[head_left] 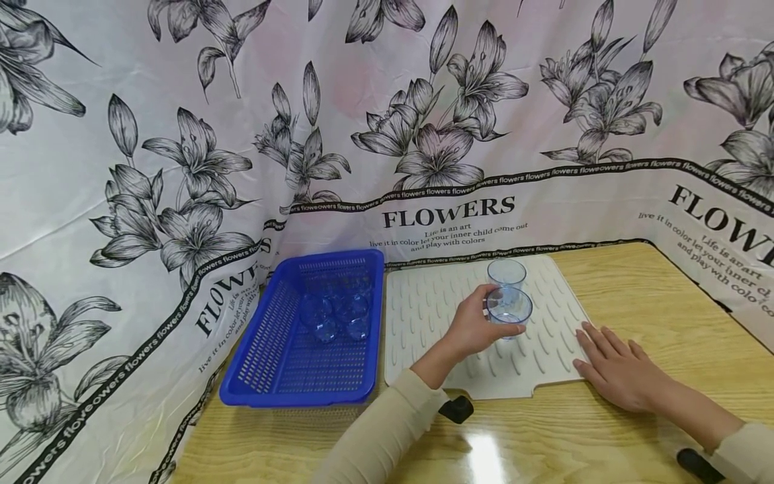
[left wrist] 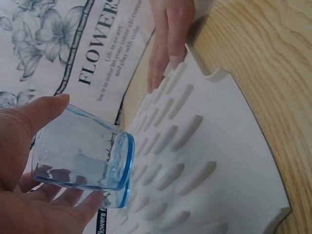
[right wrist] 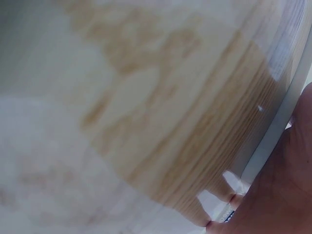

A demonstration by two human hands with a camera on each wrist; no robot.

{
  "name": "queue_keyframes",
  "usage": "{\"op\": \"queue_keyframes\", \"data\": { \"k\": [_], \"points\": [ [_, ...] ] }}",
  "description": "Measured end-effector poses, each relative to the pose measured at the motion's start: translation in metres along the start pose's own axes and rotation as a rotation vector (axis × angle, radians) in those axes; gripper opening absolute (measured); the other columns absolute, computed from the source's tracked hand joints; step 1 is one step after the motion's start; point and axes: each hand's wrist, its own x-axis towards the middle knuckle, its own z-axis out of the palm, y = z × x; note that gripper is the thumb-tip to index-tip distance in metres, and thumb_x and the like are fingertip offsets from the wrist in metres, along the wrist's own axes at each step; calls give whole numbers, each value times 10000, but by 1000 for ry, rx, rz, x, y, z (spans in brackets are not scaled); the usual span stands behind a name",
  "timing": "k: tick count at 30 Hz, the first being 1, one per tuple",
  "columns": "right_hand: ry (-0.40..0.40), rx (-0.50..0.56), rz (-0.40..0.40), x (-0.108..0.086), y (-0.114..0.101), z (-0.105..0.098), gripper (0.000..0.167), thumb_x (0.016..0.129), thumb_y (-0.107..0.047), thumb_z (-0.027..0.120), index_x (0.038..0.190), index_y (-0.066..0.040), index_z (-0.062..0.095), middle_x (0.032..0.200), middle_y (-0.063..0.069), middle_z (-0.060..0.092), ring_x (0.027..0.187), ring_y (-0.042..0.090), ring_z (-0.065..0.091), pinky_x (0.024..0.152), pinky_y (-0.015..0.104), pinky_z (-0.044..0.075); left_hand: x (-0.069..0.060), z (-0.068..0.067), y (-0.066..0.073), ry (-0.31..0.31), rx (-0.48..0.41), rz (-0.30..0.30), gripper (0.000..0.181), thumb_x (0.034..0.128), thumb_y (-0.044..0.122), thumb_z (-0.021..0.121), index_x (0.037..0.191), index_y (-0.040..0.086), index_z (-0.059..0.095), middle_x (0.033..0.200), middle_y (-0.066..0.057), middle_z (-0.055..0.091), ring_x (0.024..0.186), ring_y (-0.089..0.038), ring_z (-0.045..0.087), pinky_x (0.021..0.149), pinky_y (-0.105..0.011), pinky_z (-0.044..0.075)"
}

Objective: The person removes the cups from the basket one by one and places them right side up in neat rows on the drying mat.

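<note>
The left hand [head_left: 478,324] grips a clear blue-tinted glass [head_left: 510,306] above the white ridged mat [head_left: 423,323]. In the left wrist view the thumb and fingers of the left hand [left wrist: 29,170] wrap the glass [left wrist: 83,151], which is tilted there. A second glass [head_left: 506,270] stands on the mat just behind the held one. The right hand [head_left: 623,370] rests with its fingers extended at the mat's right edge, touching it, and holds nothing. In the right wrist view part of the right hand [right wrist: 282,180] shows beside the mat's pale edge [right wrist: 278,131].
Left of the mat stands a blue perforated basket [head_left: 302,396] with several glasses [head_left: 338,316] inside. A flower-printed curtain [head_left: 423,222] hangs behind and at both sides of the wooden table [head_left: 617,275].
</note>
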Motion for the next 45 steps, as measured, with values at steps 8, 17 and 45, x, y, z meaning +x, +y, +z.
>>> {"op": "queue_keyframes", "data": {
  "k": [8,17,45],
  "points": [
    [10,-11,2,0,0,2,682,1106,-421,397,1542,99,327,1607,329,251,1440,588,218,1056,807,167,4,7,-3,3,-28,19,795,777,235,923,1453,154,512,1346,73,593,1228,-125,569,945,-228,492],
    [12,-20,7,-1,-1,0,671,1108,-410,401,1539,100,332,1603,331,259,1438,585,226,1058,806,175,8,17,-2,4,-19,15,821,774,244,927,1463,132,495,1358,42,598,1209,-108,578,930,-218,502],
    [17,-21,12,0,0,4,685,1107,-431,385,1545,93,326,1609,321,255,1450,574,213,1056,814,162,19,39,-6,25,40,0,786,782,274,918,1443,126,520,1339,40,608,1189,-91,570,960,-226,488]
  ]
}}
